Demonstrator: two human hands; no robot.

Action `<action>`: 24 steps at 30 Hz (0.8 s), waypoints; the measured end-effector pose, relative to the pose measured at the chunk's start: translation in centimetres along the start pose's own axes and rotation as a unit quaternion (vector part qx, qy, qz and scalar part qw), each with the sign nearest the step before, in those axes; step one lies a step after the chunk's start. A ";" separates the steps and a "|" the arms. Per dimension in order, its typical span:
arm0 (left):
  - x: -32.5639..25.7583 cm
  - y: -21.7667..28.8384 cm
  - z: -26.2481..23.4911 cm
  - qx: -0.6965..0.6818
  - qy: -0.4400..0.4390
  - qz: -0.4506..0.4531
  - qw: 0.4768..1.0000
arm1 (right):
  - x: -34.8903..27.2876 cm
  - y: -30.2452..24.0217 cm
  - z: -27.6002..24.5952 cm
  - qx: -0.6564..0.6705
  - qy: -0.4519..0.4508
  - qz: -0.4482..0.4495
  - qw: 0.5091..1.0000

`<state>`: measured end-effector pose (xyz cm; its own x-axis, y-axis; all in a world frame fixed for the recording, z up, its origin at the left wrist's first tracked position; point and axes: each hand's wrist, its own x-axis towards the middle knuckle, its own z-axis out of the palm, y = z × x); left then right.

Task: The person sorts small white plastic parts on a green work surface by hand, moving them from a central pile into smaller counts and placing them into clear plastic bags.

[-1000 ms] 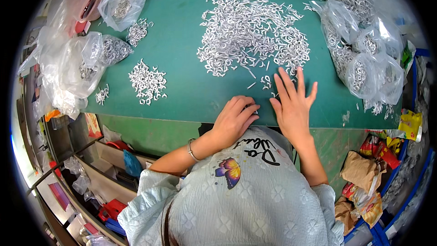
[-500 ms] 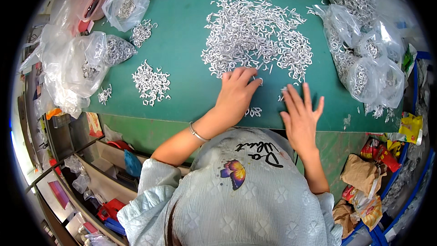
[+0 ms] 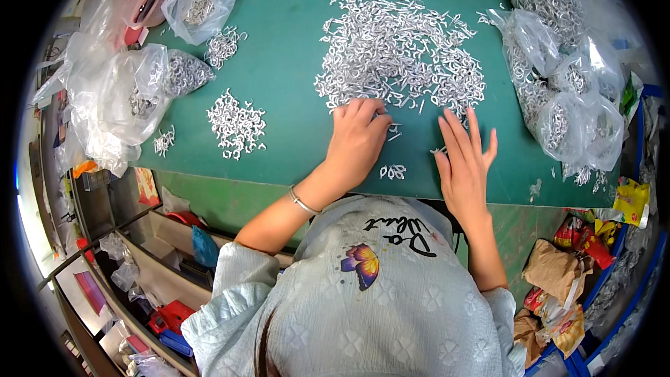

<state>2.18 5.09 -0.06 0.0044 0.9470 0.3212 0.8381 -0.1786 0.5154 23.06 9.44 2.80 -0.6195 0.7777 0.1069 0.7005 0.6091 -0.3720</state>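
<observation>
Heap (image 3: 391, 49) of small silvery parts, rings, hooks and short bars, spreads over the green desk (image 3: 293, 49). My left grip (image 3: 357, 141) is at the heap's near left edge, fingers curled together and fingertips at its outermost pieces, the thumb close in beside them. I cannot tell whether a part is pinched there, since my own knuckles hide the tips. A couple of loose bars (image 3: 395, 135) lie by that thumb, just on the near side of the heap.

My right grip (image 3: 466, 167) is palm down at the heap's near right edge, the outer fingers fanned apart, the longest tips close to its lowest pieces. A small part (image 3: 438, 150) shows by the thumb; whether it is held or only lies there, I cannot tell.

Nearer me than the heap, between my two wrists, sits a short row (image 3: 393, 172) of looped parts. Left of the heap is a smaller pile (image 3: 236, 126) of curved parts, with a little cluster (image 3: 164, 141) farther left. Clear bags (image 3: 558, 120) of parts lie right of the heap, and another bag (image 3: 187, 73) lies well to its left.
</observation>
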 end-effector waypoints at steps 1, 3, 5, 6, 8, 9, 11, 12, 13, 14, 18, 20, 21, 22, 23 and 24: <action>0.2 0.2 0.1 -0.005 0.005 0.001 1.000 | 1.0 -0.2 0.3 -0.018 0.006 -0.010 1.000; 0.6 0.4 -0.3 -0.016 0.033 -0.012 0.999 | 2.8 -0.3 0.6 -0.054 0.020 -0.027 0.998; 0.6 0.5 -0.9 -0.024 0.035 -0.018 0.999 | 2.7 -0.1 1.3 -0.082 -0.013 -0.024 0.996; 0.0 0.8 -1.7 -0.027 0.022 -0.016 0.999 | 2.1 -0.5 0.9 -0.085 -0.033 -0.024 0.996; -1.5 1.8 -2.3 -0.029 -0.014 -0.005 0.999 | 0.4 -1.1 0.7 -0.091 -0.077 -0.034 0.992; -2.4 2.1 -2.2 -0.040 -0.029 -0.003 0.999 | -0.3 -1.4 0.5 -0.081 -0.095 -0.034 0.992; -4.0 2.4 -1.5 -0.063 -0.061 0.006 0.996 | -1.5 -2.2 0.1 -0.062 -0.129 -0.030 0.989; -4.4 2.6 -1.2 -0.067 -0.065 -0.003 0.996 | -1.8 -2.3 0.1 -0.061 -0.137 -0.019 0.989; -4.6 2.6 -1.3 -0.074 -0.070 -0.010 0.995 | -2.1 -2.4 0.1 -0.058 -0.144 -0.014 0.988; -4.7 2.7 -1.3 -0.081 -0.075 -0.016 0.994 | -2.5 -2.4 0.0 -0.056 -0.150 -0.009 0.987; -5.2 3.1 -0.8 -0.100 -0.082 0.016 0.991 | -4.3 -2.6 0.3 -0.040 -0.168 -0.052 0.984; -5.4 3.1 -0.8 -0.110 -0.090 0.010 0.990 | -4.5 -2.6 0.0 -0.014 -0.174 -0.065 0.983; -5.4 3.0 -0.8 -0.115 -0.094 0.007 0.989 | -4.4 -2.6 -0.1 0.000 -0.177 -0.072 0.982; -5.3 3.0 -0.8 -0.113 -0.076 0.004 0.991 | -4.2 -2.7 -0.4 0.005 -0.151 -0.066 0.986; -5.1 3.0 -0.8 -0.111 -0.058 0.002 0.992 | -4.0 -2.7 0.0 0.002 -0.156 -0.072 0.985; -4.9 3.1 -0.7 -0.110 -0.041 -0.001 0.993 | -3.7 -2.6 0.5 -0.001 -0.162 -0.078 0.984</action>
<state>4.41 -0.29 0.55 0.0537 0.9644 0.2591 0.6994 -0.2215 0.6796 23.34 4.83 2.90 -0.7991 0.5853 -0.1374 0.5893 0.7174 -0.3717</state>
